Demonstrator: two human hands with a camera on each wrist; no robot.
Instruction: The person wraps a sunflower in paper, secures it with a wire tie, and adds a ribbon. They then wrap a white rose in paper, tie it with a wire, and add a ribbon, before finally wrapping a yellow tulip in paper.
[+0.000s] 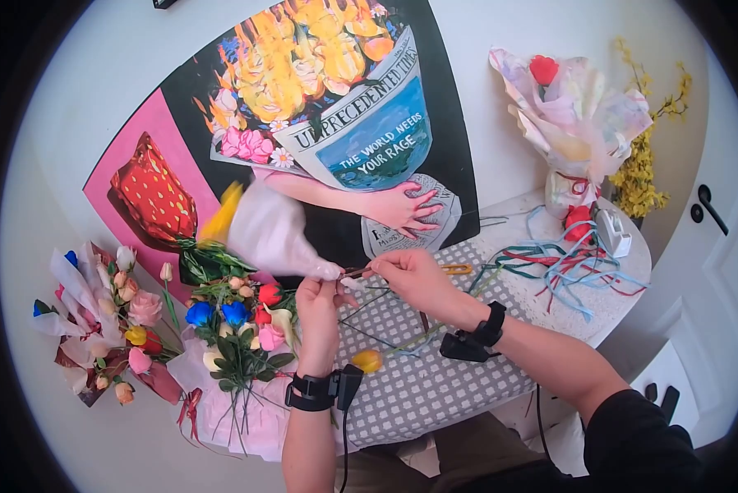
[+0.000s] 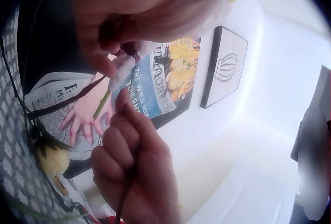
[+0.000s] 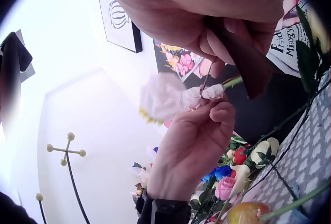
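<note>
My left hand (image 1: 318,316) pinches the gathered neck of a small pale paper wrap (image 1: 274,234), which tilts up to the left with a yellow bloom (image 1: 221,215) at its wide end. A short green stem (image 3: 232,82) sticks out of the narrow end in the right wrist view. Close beside it, my right hand (image 1: 422,283) pinches a dark red ribbon (image 3: 243,58) with its fingertips. One thin part of the ribbon passes round the neck of the wrap, and a wider length hangs from the right hand.
Loose flowers (image 1: 236,314) and a wrapped bouquet (image 1: 143,308) lie at the left. A yellow tulip (image 1: 367,361) rests on the checked cloth (image 1: 435,378). Tangled ribbons (image 1: 566,267) and another bouquet (image 1: 578,123) are at the right.
</note>
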